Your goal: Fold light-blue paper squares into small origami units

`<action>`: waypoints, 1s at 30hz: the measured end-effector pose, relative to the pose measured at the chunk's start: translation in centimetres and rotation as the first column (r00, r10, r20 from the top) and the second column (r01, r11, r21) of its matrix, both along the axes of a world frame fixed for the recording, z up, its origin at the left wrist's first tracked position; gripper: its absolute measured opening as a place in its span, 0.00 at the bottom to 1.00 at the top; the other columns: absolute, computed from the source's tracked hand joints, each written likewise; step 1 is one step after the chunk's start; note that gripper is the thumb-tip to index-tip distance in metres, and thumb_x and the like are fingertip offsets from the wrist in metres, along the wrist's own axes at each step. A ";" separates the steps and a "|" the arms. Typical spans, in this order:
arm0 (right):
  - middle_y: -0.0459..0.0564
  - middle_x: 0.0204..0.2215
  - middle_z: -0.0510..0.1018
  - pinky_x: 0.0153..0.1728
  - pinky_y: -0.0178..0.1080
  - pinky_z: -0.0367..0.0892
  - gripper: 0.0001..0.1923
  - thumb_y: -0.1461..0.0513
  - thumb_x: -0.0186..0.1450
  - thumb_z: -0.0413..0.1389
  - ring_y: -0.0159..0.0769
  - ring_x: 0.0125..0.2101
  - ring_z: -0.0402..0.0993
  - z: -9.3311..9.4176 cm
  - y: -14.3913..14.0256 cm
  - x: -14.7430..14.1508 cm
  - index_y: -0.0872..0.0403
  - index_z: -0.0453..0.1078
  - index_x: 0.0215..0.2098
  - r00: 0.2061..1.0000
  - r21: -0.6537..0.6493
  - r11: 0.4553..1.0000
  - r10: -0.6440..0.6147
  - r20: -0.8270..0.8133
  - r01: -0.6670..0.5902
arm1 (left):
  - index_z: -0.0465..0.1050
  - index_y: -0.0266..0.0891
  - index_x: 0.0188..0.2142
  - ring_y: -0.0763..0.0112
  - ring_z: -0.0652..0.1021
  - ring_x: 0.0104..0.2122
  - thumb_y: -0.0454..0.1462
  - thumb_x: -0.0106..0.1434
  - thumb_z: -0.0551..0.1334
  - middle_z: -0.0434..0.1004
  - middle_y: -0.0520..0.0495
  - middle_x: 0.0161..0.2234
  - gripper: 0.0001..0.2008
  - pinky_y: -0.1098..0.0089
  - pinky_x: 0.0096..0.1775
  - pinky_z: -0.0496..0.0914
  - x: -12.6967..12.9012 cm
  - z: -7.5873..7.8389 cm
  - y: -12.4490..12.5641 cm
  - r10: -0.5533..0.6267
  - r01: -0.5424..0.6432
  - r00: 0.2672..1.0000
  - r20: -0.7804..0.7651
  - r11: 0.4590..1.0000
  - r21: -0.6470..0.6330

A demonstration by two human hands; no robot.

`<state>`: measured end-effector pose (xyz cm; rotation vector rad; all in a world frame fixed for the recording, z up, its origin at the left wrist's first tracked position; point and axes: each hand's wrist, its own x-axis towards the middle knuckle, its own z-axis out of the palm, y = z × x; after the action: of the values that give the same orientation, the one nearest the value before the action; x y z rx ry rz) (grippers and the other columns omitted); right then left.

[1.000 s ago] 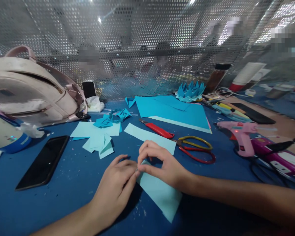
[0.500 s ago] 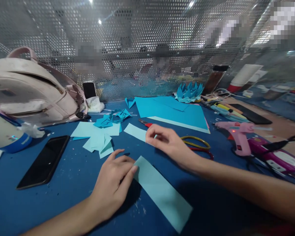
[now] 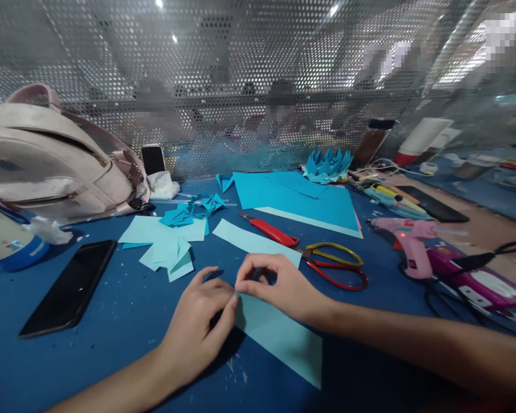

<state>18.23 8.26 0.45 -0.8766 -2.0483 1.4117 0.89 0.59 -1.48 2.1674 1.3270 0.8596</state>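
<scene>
A pale blue paper strip [image 3: 279,335] lies slanted on the blue table in front of me. My left hand [image 3: 206,312] pinches its upper left corner between thumb and fingers. Thumb and fingertips of my right hand [image 3: 275,281] close on that same corner, right beside the left thumb. Beyond the right hand lies a second pale strip [image 3: 253,241]. A red utility knife [image 3: 275,231] rests just behind that strip, blade pointing left. Scissors [image 3: 337,264] with yellow and red handles are to the right of it. Cut pale paper pieces [image 3: 167,252] sit left of the strips.
Blue paper sheets [image 3: 296,198] and a spiky folded blue paper piece [image 3: 328,166] lie at the back. A pink glue gun [image 3: 410,241] stands at right. At left are a black phone [image 3: 69,289], a cup [image 3: 11,235] and a pale backpack [image 3: 55,160].
My right hand has come from the far strip down to the near strip's corner beside my left hand. The knife and scissors now show fully. The near strip has turned slightly.
</scene>
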 end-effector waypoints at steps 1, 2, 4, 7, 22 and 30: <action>0.44 0.25 0.73 0.25 0.33 0.54 0.07 0.60 0.60 0.61 0.28 0.25 0.61 -0.2 0.1 0.0 0.56 0.73 0.27 1.000 -0.017 1.000 -0.004 0.005 0.004 | 0.64 0.40 0.24 0.71 0.74 0.29 0.33 0.70 0.48 0.70 0.53 0.24 0.18 0.55 0.58 0.57 0.0 0.0 0.0 0.002 -0.002 1.000 -0.007 1.000 0.011; 0.44 0.24 0.73 0.24 0.32 0.53 0.07 0.60 0.60 0.62 0.28 0.24 0.60 -0.4 0.2 0.0 0.56 0.73 0.27 1.000 -0.034 0.999 -0.009 0.010 0.009 | 0.64 0.40 0.24 0.71 0.74 0.30 0.33 0.70 0.48 0.70 0.53 0.24 0.17 0.55 0.58 0.57 0.1 0.1 0.1 0.002 -0.002 1.000 -0.016 1.000 0.021; 0.43 0.22 0.71 0.23 0.32 0.51 0.07 0.61 0.58 0.62 0.27 0.22 0.57 -0.5 0.4 -0.1 0.56 0.73 0.25 1.000 -0.064 0.998 -0.024 0.008 0.025 | 0.64 0.40 0.24 0.70 0.75 0.31 0.32 0.70 0.48 0.70 0.52 0.23 0.17 0.55 0.59 0.56 0.1 0.4 0.3 -0.009 0.011 0.999 -0.046 0.999 0.042; 0.43 0.22 0.69 0.23 0.32 0.52 0.09 0.59 0.58 0.62 0.28 0.23 0.58 -0.3 0.7 0.0 0.56 0.71 0.24 0.998 -0.095 0.994 -0.054 -0.020 0.052 | 0.66 0.40 0.25 0.68 0.76 0.33 0.30 0.68 0.48 0.73 0.51 0.24 0.17 0.53 0.61 0.53 0.0 1.0 0.7 -0.030 0.040 0.995 -0.099 0.994 0.097; 0.45 0.25 0.73 0.30 0.34 0.59 0.09 0.60 0.61 0.61 0.32 0.28 0.66 0.8 2.1 0.6 0.56 0.71 0.26 0.999 0.031 0.999 -0.020 -0.038 0.021 | 0.73 0.38 0.54 0.58 0.78 0.42 0.47 0.71 0.50 0.81 0.41 0.42 0.22 0.59 0.45 0.71 -1.4 -0.2 1.6 0.241 -0.001 0.840 0.486 0.896 -0.444; 0.45 0.29 0.75 0.37 0.36 0.61 0.07 0.63 0.65 0.59 0.33 0.33 0.68 0.8 0.3 0.6 0.54 0.76 0.29 0.988 0.141 0.984 0.119 -0.095 -0.105 | 0.68 0.45 0.57 0.65 0.77 0.44 0.46 0.62 0.66 0.75 0.44 0.49 0.25 0.65 0.47 0.70 -1.0 0.0 1.8 0.066 0.608 0.598 0.799 0.612 -0.506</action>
<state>18.78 8.60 1.25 -0.6284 -2.1146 1.3279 -0.10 2.39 -1.52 1.0619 0.6156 0.7432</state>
